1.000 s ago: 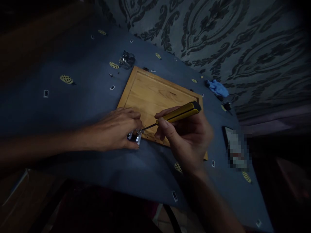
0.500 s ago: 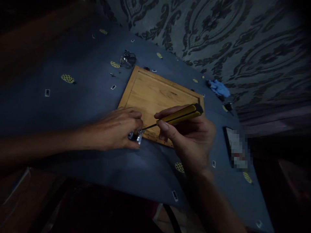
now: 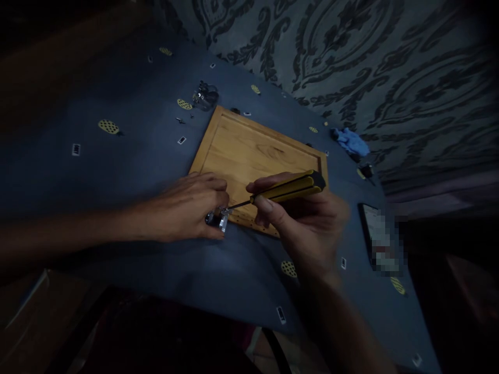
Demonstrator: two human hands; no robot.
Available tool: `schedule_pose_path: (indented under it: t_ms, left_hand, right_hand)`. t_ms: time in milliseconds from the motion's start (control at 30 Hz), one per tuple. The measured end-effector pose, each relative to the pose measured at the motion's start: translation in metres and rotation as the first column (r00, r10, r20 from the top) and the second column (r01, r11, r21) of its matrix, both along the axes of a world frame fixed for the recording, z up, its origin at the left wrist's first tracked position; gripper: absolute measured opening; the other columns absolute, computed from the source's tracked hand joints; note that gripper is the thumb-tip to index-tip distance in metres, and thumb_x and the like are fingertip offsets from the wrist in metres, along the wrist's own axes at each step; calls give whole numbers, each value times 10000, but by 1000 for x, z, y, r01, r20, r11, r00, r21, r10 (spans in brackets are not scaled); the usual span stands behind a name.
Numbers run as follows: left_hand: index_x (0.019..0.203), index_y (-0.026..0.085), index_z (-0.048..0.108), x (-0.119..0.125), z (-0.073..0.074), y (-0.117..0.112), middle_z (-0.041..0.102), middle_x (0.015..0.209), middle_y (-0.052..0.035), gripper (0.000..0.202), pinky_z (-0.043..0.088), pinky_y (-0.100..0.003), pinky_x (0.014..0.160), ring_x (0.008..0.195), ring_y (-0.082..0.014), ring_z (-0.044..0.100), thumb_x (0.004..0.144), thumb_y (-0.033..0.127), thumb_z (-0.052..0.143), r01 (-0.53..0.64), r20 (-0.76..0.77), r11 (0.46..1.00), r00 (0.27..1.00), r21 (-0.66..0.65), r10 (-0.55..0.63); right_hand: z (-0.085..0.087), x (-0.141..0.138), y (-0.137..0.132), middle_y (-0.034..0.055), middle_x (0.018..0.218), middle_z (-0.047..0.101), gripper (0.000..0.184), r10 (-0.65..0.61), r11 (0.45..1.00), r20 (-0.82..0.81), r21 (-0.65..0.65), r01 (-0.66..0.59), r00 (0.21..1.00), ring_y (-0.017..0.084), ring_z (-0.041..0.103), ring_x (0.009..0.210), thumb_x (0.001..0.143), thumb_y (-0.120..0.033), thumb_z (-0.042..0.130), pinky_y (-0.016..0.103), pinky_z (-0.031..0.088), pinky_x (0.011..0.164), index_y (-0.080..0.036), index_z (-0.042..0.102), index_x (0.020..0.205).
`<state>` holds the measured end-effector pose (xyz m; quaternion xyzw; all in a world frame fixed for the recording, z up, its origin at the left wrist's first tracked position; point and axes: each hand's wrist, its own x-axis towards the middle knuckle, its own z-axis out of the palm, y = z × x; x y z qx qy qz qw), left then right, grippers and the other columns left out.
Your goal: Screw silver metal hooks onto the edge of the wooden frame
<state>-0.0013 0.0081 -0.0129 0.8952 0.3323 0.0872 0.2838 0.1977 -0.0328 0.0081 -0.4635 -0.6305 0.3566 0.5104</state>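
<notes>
A yellow-and-black screwdriver (image 3: 288,188) lies in my right hand (image 3: 312,228), its fingers closed round the handle. The thin shaft points left, and its tip meets a small shiny metal fitting (image 3: 223,221) at the near left corner of a framed wooden panel (image 3: 249,148). My left hand (image 3: 198,205) grips that fitting between thumb and fingers, with the knuckles over the panel's edge. Its exact kind is unclear, as the fingers cover part of it. Small dark holes show along the panel's near edge.
Beyond the panel, a clear bag or container with metal bits (image 3: 206,96) sits near loose small hardware (image 3: 180,120) on the patterned blue tablecloth (image 3: 136,93). A blue cloth (image 3: 353,141) lies by the wall at right. A phone (image 3: 372,221) rests near the right edge.
The screwdriver's handle has turned a little and dipped slightly, along with my right hand. My left hand, the metal fitting and the panel have stayed in place.
</notes>
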Motion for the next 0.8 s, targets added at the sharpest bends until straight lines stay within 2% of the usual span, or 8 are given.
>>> schedule_pose_path:
  t_ms: [133,233,400,633,800]
  left_hand:
    - [980,188,682,-1,0,0,613,1014,-21,295,412,-343,865,1044,-224,563,802,378,821,4,-3,1000,1000,8,-4]
    - [991,185,676,0,1,0,614,1017,-27,314,409,-344,872,1043,-227,559,806,395,818,13,-9,1000,1000,0,-13]
    - [1067,191,679,0,1,0,623,1052,-34,360,410,-353,905,1079,-237,557,812,405,816,16,-18,1000,1000,12,-16]
    - [1008,193,677,-1,-1,0,616,1010,-24,316,402,-350,870,1041,-229,557,802,386,822,21,11,999,1000,36,-22]
    - [1022,194,683,-1,-2,0,617,1024,-24,298,405,-348,891,1041,-220,560,815,369,807,10,27,1000,1000,29,-11]
  right_hand:
    - [-2,-4,0,-5,860,746,137,-86,991,-87,98,94,993,101,610,532,828,-340,830,262,558,490,-239,743,860]
    - [-2,-5,1,-5,868,734,109,-118,987,-125,94,130,985,83,577,467,837,-313,821,253,519,422,-240,743,859]
    - [0,-6,1,-9,821,724,164,-135,989,-89,48,140,987,78,565,448,814,-362,839,246,522,412,-238,734,835]
    - [-5,-7,3,-26,773,713,147,-114,992,-100,48,119,988,72,562,448,822,-332,830,236,532,429,-226,729,840]
    - [-6,-7,3,-19,816,726,167,-91,994,-64,48,94,994,85,590,508,822,-347,829,238,561,455,-221,719,827]
